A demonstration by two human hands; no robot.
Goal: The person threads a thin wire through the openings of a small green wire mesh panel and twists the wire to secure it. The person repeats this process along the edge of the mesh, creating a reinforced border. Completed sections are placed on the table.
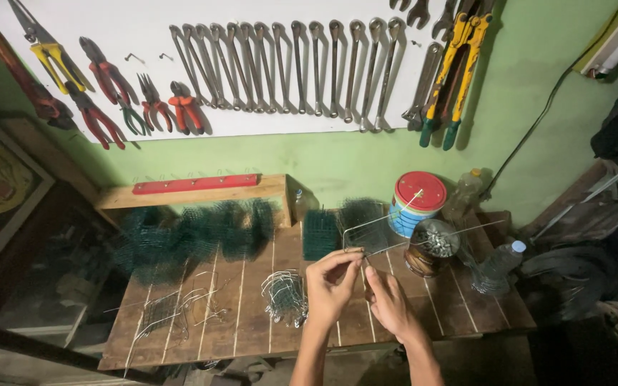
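Round tin (416, 202) w/ red lid, blue-and-white label, at back of bench nr green wall. Clear plastic bottle (498, 266), white cap, lying at right edge. Another bottle (464, 191), yellowish cap, just behind tin. Small bottle (302, 204) by wooden shelf.

Shiny metal wire (377, 227); rough wooden table (252, 322); glossy steel wrenches (287, 68).

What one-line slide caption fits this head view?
Both hands, left hand and right hand, pinch a bent wire frame over a slatted wooden bench.
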